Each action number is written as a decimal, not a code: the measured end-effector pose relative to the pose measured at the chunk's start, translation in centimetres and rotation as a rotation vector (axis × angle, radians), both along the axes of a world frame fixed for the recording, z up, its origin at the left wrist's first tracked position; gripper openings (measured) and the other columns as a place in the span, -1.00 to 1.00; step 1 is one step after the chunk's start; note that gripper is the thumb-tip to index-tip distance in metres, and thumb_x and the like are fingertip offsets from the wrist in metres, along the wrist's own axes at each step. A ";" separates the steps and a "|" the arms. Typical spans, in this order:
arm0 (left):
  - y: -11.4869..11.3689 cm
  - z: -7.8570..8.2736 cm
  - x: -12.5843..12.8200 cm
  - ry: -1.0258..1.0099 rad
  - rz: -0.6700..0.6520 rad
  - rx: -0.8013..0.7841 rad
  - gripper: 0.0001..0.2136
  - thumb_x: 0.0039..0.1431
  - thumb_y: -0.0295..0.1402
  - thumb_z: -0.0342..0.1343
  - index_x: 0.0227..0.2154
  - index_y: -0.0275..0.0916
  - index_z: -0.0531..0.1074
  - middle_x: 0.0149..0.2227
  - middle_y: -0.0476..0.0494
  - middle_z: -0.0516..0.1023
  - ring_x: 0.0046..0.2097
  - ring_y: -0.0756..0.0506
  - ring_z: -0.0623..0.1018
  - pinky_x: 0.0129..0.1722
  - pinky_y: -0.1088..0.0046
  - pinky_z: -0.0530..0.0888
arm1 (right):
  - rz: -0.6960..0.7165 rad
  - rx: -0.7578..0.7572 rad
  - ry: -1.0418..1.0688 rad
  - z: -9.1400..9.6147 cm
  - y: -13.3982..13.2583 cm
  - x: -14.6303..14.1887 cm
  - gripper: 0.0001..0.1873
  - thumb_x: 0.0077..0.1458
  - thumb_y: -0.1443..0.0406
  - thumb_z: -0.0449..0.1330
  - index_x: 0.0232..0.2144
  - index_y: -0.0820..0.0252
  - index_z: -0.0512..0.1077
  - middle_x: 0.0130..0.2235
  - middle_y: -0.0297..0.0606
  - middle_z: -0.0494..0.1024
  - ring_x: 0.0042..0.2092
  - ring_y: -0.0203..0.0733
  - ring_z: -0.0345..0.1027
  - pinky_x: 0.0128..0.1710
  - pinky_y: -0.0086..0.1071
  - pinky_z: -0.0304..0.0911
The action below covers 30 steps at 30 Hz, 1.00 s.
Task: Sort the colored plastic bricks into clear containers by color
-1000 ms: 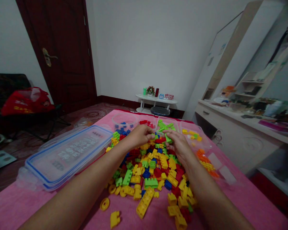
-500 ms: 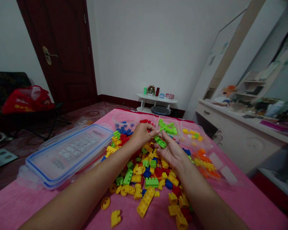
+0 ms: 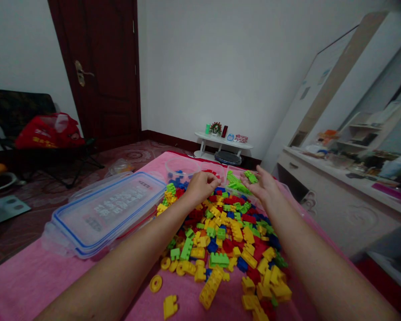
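Observation:
My left hand (image 3: 202, 187) is above the far part of a pile of toy building bricks (image 3: 220, 232), with its thumb and fingers drawn together. Whatever may be between those fingertips is too small to make out. Palm turned up, my right hand (image 3: 263, 186) holds green building bricks (image 3: 251, 176) on its fingers, beside a clear container (image 3: 227, 171). Inside that container lie light green bricks (image 3: 235, 183). The pile mixes yellow, red, blue and green pieces, and my forearms hide parts of its sides.
A clear round tub (image 3: 169, 166) with blue bricks stands at the back left, red bricks (image 3: 210, 173) beside it. A blue-edged plastic lid (image 3: 110, 214) lies left on the pink cloth (image 3: 16, 281). Loose yellow pieces (image 3: 156, 283) lie in front. Drawers (image 3: 321, 187) stand to the right.
My hands have moved apart. The right hand has shifted right with green bricks in it, and the left has drawn away from them. The view has turned slightly left.

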<state>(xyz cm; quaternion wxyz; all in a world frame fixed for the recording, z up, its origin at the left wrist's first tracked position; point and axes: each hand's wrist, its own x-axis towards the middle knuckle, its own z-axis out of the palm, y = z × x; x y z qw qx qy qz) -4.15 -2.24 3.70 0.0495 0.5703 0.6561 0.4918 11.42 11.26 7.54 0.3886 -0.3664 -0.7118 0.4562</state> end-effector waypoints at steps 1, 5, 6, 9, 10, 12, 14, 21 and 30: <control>0.0 0.0 -0.1 0.012 0.008 -0.013 -0.70 0.07 -0.21 0.01 -0.53 -0.32 0.52 -0.55 -0.07 0.51 -0.46 -0.02 0.44 -0.40 0.49 0.33 | -0.036 -0.010 -0.036 0.7 0.6 -0.1 -0.51 0.19 0.05 -0.20 -0.27 0.37 0.29 -0.28 0.01 0.46 -0.28 -0.22 0.41 -0.36 -0.36 0.25; -0.1 0.5 -1.3 0.027 0.011 -0.001 -0.76 0.06 -0.26 0.03 -0.46 -0.30 0.53 -0.48 -0.08 0.55 -0.42 -0.02 0.47 -0.39 0.50 0.34 | -0.110 -0.019 -0.096 1.6 0.4 -1.0 -0.45 0.14 0.06 -0.12 -0.08 0.44 0.26 -0.06 0.18 0.39 -0.10 -0.12 0.35 -0.27 -0.33 0.23; -0.1 0.7 -1.8 0.003 0.014 0.032 -0.78 0.04 -0.28 0.04 -0.44 -0.29 0.53 -0.44 -0.09 0.56 -0.39 -0.03 0.48 -0.37 0.50 0.35 | -0.097 0.006 -0.109 1.2 -0.4 -1.5 -0.50 0.10 0.10 -0.04 -0.08 0.41 0.29 -0.04 0.14 0.39 -0.09 -0.12 0.34 -0.24 -0.34 0.22; -0.4 1.7 -3.5 -0.149 0.053 0.160 -0.80 0.01 -0.30 0.08 -0.38 -0.31 0.52 -0.38 -0.14 0.57 -0.32 -0.05 0.51 -0.34 0.50 0.39 | 0.067 0.088 -0.151 -0.5 -4.2 -3.7 -0.73 -0.03 0.26 0.14 -0.26 0.30 0.43 -0.20 -0.11 0.52 -0.19 -0.18 0.38 -0.20 -0.35 0.24; -0.7 2.2 -4.0 -0.219 0.069 0.196 -0.79 0.00 -0.29 0.09 -0.37 -0.32 0.51 -0.38 -0.15 0.57 -0.33 -0.05 0.51 -0.35 0.51 0.39 | 0.164 0.134 -0.175 -1.1 -5.8 -4.5 -0.81 -0.08 0.31 0.18 -0.35 0.27 0.46 -0.27 -0.18 0.53 -0.22 -0.19 0.38 -0.18 -0.34 0.25; -1.5 3.3 -5.0 -0.373 0.093 0.270 -0.76 -0.02 -0.28 0.10 -0.33 -0.33 0.50 -0.37 -0.16 0.57 -0.35 -0.03 0.51 -0.41 0.54 0.38 | 0.444 0.500 -0.236 -2.2 -8.9 -6.1 -0.82 -0.07 0.37 0.16 -0.33 0.21 0.47 -0.23 -0.23 0.52 -0.15 -0.19 0.35 -0.08 -0.30 0.21; -2.5 4.4 -5.7 -0.520 0.108 0.344 -0.74 -0.03 -0.28 0.11 -0.30 -0.33 0.48 -0.36 -0.16 0.56 -0.38 0.01 0.50 -0.46 0.59 0.35 | 0.549 0.740 -0.302 -3.0 -11.7 -7.7 -0.76 -0.08 0.35 0.19 -0.26 0.18 0.44 -0.15 -0.22 0.47 -0.06 -0.16 0.30 -0.01 -0.27 0.15; -4.8 6.6 -6.2 -0.780 0.099 0.482 -0.72 -0.11 -0.29 0.15 -0.30 -0.32 0.45 -0.33 -0.15 0.55 -0.46 0.09 0.45 -0.48 0.62 0.32 | 0.317 0.692 -0.623 -5.0 -15.8 -12.3 -0.35 -0.07 0.12 0.19 0.04 0.29 0.17 -0.05 0.05 0.37 -0.02 0.08 0.26 -0.12 -0.11 0.23; -4.7 6.5 -5.4 -0.799 0.041 0.463 -0.74 -0.11 -0.29 0.16 -0.33 -0.32 0.45 -0.38 -0.11 0.53 -0.45 0.09 0.45 -0.48 0.62 0.31 | 0.255 0.707 -0.830 -4.5 -14.7 -12.3 -0.53 -0.06 0.19 0.12 -0.05 0.16 0.29 -0.18 -0.09 0.51 -0.17 -0.02 0.41 -0.26 -0.26 0.24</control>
